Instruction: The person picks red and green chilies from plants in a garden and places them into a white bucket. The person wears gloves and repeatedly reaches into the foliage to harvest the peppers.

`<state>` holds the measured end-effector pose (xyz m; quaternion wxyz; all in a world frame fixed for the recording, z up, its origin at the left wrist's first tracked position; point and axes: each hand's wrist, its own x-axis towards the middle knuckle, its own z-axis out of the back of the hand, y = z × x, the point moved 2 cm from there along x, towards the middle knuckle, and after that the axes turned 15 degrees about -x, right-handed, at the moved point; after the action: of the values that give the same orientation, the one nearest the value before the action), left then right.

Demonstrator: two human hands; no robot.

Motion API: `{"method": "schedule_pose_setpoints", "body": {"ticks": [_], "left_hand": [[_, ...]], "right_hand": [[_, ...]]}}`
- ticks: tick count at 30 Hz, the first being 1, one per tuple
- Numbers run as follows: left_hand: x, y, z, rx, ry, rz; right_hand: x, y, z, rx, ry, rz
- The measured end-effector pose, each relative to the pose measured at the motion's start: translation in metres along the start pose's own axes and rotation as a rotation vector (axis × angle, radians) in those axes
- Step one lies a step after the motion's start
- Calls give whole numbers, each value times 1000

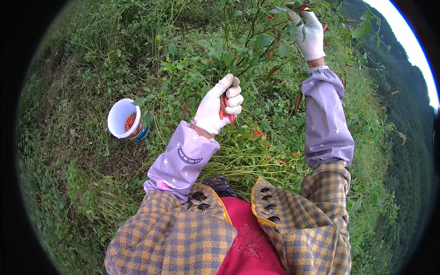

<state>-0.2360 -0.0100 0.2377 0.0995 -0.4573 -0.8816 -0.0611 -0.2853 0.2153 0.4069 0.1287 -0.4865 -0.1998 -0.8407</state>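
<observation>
My left hand (221, 105), in a white knit glove with a soiled thumb, is closed around several red chili peppers (225, 106) whose ends stick out below the fingers. It is in the middle of the view, in front of a chili plant's leaves. Farther off at the top right, my right hand (309, 32), also gloved, reaches up into the branching chili plant (264, 39). Its thumb and fingers come together at a red chili pepper (304, 7) among the leaves; foliage and the picture's edge partly hide the fingertips.
A white plastic bucket (115, 117) with a colourful printed outside stands at left, with red chilies (130, 121) inside. More red chilies (257, 132) show in the low greenery before me. Cut or bent green stems (237, 161) lie near my body. A wooded hillside (405, 113) rises at right.
</observation>
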Motion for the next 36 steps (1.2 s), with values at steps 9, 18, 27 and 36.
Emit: {"method": "schedule_pose_setpoints", "body": {"ticks": [9,18,27,36], "left_hand": [[-42,-85,-16,554,-240,-349],[-43,-77,-39,1537,-592,-137],[-36,-54,-10,2179,-607,-324],[-75,-72,-1,1191,-515,-91]], "right_hand": [[-79,85,-66,8,175,376],[-125,98,-103,289,394,325],[-153,78,-104,136,580,281],[-151,107,-108,307,465,349]]}}
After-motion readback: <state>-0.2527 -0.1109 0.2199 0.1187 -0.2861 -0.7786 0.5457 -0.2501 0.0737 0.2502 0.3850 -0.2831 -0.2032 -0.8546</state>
